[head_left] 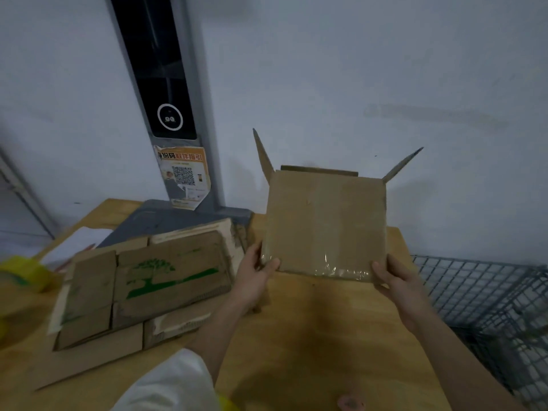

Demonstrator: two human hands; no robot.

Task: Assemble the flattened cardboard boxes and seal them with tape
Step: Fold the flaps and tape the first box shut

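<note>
Two hands, the left hand [255,269] and the right hand [393,278], each hold one taped box [324,223] above the table [311,336]; one pile of flat boxes [148,280] lies beside.

**A:** How's your camera set on this one?

**B:** I've only got the one view, a head-worn wide-angle. It looks forward and down over the wooden table [311,321], close in, with both forearms coming up from the bottom edge. The left hand [255,277] and right hand [394,280] sit just below centre.

**A:** How far does it see?

**B:** Up to the wall [355,69] behind the table, plus a wire basket [489,298] at the right edge. Straight lines bow near the borders.
</note>
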